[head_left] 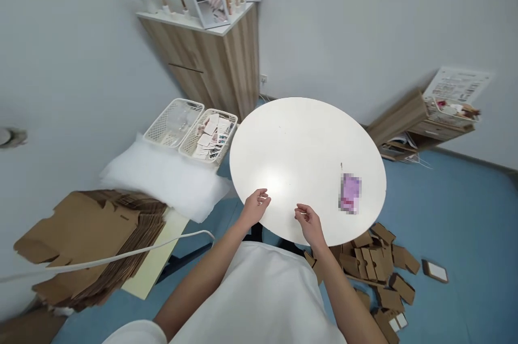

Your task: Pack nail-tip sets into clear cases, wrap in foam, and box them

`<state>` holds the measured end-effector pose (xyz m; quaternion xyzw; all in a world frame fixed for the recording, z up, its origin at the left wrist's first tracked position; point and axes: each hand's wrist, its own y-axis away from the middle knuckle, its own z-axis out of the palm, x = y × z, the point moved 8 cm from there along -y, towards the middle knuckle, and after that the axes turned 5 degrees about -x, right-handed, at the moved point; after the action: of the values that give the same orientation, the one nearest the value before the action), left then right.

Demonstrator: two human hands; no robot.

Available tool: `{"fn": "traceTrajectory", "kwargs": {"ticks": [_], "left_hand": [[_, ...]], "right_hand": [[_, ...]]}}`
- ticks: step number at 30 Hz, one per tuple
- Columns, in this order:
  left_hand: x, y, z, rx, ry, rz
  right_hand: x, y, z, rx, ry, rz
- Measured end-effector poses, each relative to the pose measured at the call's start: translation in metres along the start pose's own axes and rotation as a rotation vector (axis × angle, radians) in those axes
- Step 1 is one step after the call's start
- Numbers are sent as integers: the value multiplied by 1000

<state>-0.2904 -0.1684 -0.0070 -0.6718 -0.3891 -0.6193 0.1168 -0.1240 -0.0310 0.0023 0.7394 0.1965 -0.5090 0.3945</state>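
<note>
My left hand [256, 207] hovers over the near edge of a round white table [299, 139], its fingers loosely bent and apart, with nothing seen in them. Facing it is my right hand [309, 223], also above the near rim, fingers curled a little with a gap to the thumb. It holds nothing that I can see. To the right on the tabletop lies a purple and pink item [350, 193], blurred into blocks so its kind cannot be told. A tiny thin object [341, 166] rests just beyond it.
Left of the table stand two white baskets [174, 122], one with cards and packets. Beside them are white wrap [162, 171] and stacked flat cardboard [93, 236]. Small brown boxes [374, 263] lie on the floor at right. A wooden cabinet [214, 63] stands behind; a cable [162, 247] crosses at left.
</note>
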Motion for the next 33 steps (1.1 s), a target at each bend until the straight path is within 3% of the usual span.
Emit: {"fn": "traceTrajectory", "kwargs": {"ticks": [6,14,19,26,33], "left_hand": [[-12,20,-41,152,20,-65],[-19,52,-81,325,14,-163],[-27,55,-109,402,28,-201],[-37,16,-165,535,132,-146],[-45,-62,-241,510,239,-130]], "right_hand": [[-31,-19,41,-154,23,-44],[-44,-64,89,-384,71,-78],[-60,-84,127,-517,154,-105],[-97,-128,197,-600,294,-170],[-126,-190,278,-541,432,-255]]}}
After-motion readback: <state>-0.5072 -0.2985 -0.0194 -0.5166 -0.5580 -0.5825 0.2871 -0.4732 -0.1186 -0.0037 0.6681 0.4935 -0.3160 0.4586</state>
